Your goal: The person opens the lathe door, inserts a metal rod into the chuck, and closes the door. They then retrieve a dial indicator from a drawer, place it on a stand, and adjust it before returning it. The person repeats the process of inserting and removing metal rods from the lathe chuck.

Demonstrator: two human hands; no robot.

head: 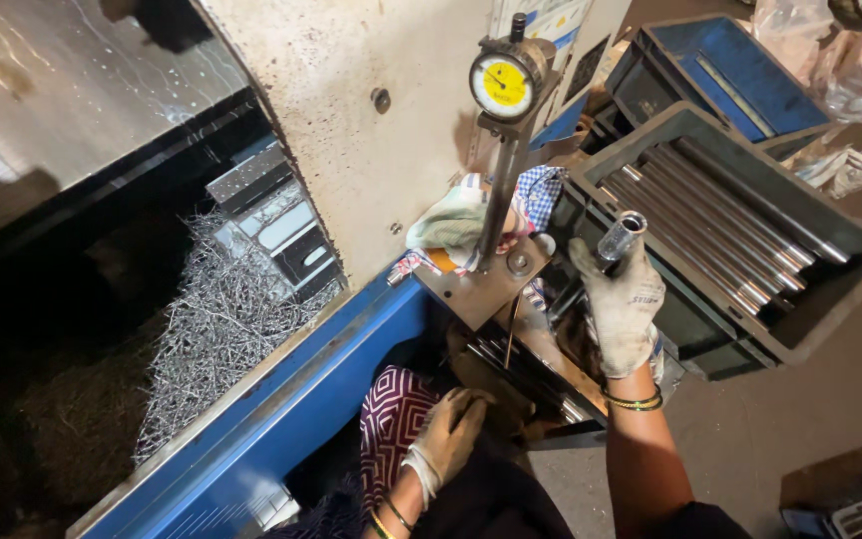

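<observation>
Gripping a metal tube [619,240], right hand [623,304] beside dial gauge stand [502,150].

Grey concrete floor [810,419], cream machine wall [371,130]; blue machine edge [291,389], dim light

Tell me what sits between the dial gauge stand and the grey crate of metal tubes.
In the head view, the right hand, gloved, holds a metal tube upright between the dial gauge stand and the grey crate; checked cloth lies behind.
</observation>
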